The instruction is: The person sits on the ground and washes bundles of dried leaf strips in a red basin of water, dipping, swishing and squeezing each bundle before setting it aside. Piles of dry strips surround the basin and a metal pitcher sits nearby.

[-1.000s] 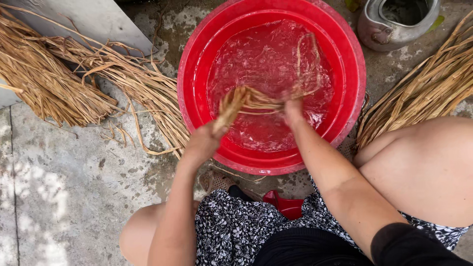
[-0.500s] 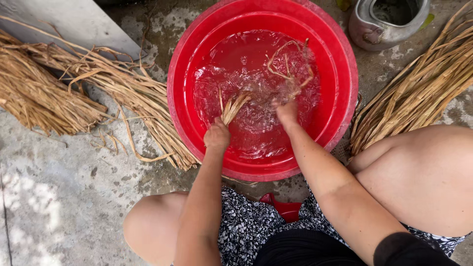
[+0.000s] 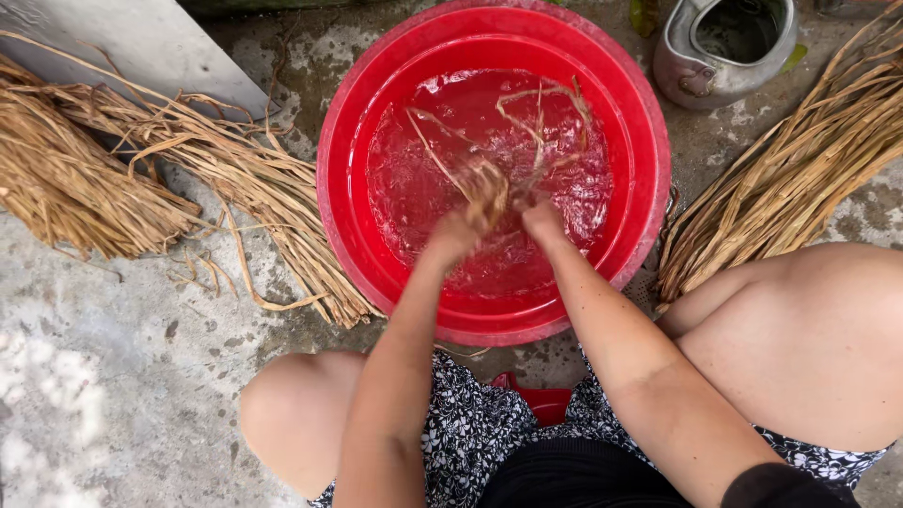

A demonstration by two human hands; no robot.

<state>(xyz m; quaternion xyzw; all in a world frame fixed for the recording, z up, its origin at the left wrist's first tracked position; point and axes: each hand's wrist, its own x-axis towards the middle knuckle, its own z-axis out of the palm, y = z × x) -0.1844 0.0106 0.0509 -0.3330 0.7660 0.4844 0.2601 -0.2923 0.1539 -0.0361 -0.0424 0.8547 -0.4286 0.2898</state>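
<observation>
One red plastic basin of water. One metal kettle. Two piles of dry straw-like fibre: one at the left, one at the right. One grey board. One wet fibre bundle, held by two hands: left, right.

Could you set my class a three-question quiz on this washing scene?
1. True or false: both hands are inside the red basin.
2. What do the left hand and right hand grip? A) cloth B) straw-like fibres C) a brush
3. Which metal vessel stands beyond the basin on the right-hand side?

Key: 1 true; 2 B; 3 a kettle.
</observation>
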